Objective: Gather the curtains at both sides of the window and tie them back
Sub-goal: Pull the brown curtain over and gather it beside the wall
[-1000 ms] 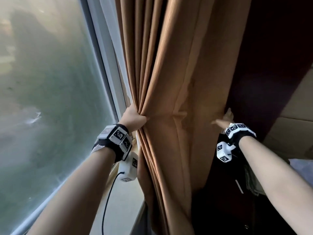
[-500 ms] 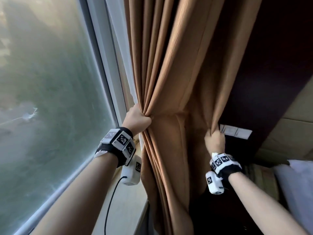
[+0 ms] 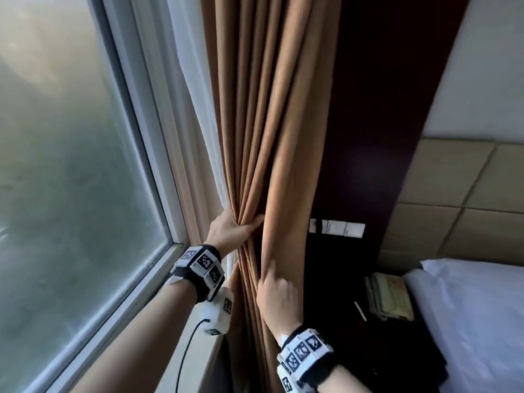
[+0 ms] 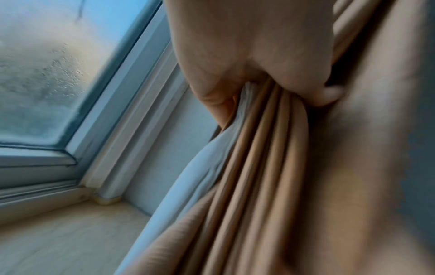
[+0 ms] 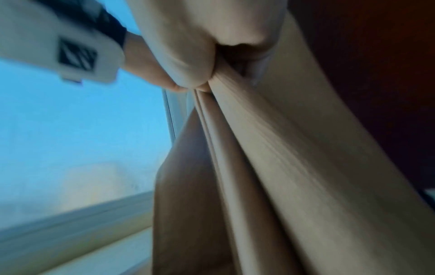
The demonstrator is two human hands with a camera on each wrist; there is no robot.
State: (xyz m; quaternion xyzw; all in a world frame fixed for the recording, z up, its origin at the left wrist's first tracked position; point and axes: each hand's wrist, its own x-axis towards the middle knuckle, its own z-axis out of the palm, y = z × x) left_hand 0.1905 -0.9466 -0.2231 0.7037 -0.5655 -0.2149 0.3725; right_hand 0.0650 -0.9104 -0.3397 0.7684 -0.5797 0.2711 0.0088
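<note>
A tan curtain (image 3: pixel 272 114) hangs in folds at the right side of the window (image 3: pixel 71 165), with a white sheer layer (image 3: pixel 192 114) behind it. My left hand (image 3: pixel 235 231) grips the bunched folds at sill height; the left wrist view shows its thumb and fingers (image 4: pixel 306 74) closed round the pleats (image 4: pixel 266 141). Just below and to the right, my right hand (image 3: pixel 276 290) holds the curtain's outer edge and draws it against the bunch. The right wrist view shows that hand (image 5: pixel 188 61) pinching the fabric (image 5: pixel 270 167). No tie-back is in view.
A pale windowsill (image 3: pixel 195 355) runs below the glass. Right of the curtain stands a dark wood panel (image 3: pixel 377 109) with white switches (image 3: pixel 337 228), a dark nightstand (image 3: pixel 354 336) carrying a phone (image 3: pixel 388 296), a padded headboard (image 3: pixel 459 194) and a white bed (image 3: pixel 482 321).
My right hand took hold of the curtain's right edge and carried it left to the bunch held by my left hand. The curtain is now narrower; wall switches and nightstand are uncovered.
</note>
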